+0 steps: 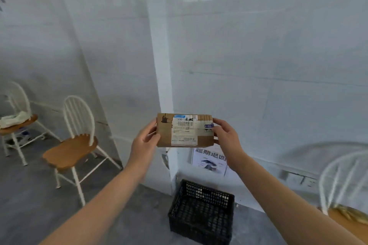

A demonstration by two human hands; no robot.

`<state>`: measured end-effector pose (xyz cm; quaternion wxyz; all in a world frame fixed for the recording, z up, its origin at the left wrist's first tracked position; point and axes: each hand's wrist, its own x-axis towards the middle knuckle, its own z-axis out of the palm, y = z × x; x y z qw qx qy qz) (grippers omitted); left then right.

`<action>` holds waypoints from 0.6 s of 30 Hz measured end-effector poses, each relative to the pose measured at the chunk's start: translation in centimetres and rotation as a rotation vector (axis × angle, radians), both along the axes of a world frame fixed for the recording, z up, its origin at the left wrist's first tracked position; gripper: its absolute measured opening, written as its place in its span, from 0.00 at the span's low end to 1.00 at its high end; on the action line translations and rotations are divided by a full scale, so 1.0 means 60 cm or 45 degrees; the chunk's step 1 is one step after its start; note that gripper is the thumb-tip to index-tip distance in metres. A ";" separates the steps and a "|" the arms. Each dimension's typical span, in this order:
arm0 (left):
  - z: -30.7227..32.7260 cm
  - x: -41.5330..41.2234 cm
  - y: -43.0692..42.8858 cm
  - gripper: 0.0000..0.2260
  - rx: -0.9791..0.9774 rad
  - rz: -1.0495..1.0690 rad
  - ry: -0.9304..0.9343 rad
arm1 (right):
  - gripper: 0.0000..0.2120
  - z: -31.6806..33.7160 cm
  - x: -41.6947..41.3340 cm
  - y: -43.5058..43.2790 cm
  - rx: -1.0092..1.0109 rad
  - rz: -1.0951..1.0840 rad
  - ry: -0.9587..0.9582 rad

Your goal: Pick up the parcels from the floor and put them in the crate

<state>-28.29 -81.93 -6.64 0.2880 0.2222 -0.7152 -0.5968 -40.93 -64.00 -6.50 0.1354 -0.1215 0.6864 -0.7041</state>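
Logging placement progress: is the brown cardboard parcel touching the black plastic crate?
Apart. The head view shows the brown cardboard parcel held up between both hands, with wall visible between it and the black plastic crate on the floor below.

parcel (185, 130): brown cardboard, white label with black barcodes, blue strip along the label's top, dark smudge at left, small purple-blue sticker at right
crate (202, 212): black, open grid mesh
chairs (76, 145): white frames, warm orange-brown wooden seats
floor (29, 195): mottled grey
wall (258, 65): white
poster (210, 160): white with dark characters
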 end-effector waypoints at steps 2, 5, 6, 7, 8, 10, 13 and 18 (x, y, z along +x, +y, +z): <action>0.006 -0.022 0.034 0.20 -0.044 -0.172 0.013 | 0.16 0.003 0.002 0.053 -0.009 -0.140 0.007; 0.008 -0.038 0.097 0.21 -0.087 -0.345 0.031 | 0.15 -0.002 0.024 0.140 -0.007 -0.291 0.001; 0.007 -0.038 0.122 0.21 -0.093 -0.389 0.033 | 0.15 -0.003 0.034 0.170 0.002 -0.332 -0.004; 0.008 -0.036 0.147 0.21 -0.105 -0.432 0.034 | 0.15 -0.003 0.045 0.199 0.002 -0.368 -0.003; 0.009 -0.034 0.172 0.21 -0.123 -0.481 0.038 | 0.15 -0.003 0.054 0.229 -0.007 -0.406 0.008; 0.009 -0.029 0.224 0.21 -0.171 -0.580 0.061 | 0.15 -0.005 0.080 0.293 -0.027 -0.484 0.029; 0.003 -0.023 0.318 0.21 -0.168 -0.671 0.081 | 0.14 -0.018 0.127 0.398 -0.036 -0.582 0.022; -0.011 -0.023 0.516 0.22 -0.223 -0.995 0.007 | 0.15 -0.048 0.214 0.594 -0.062 -0.899 -0.036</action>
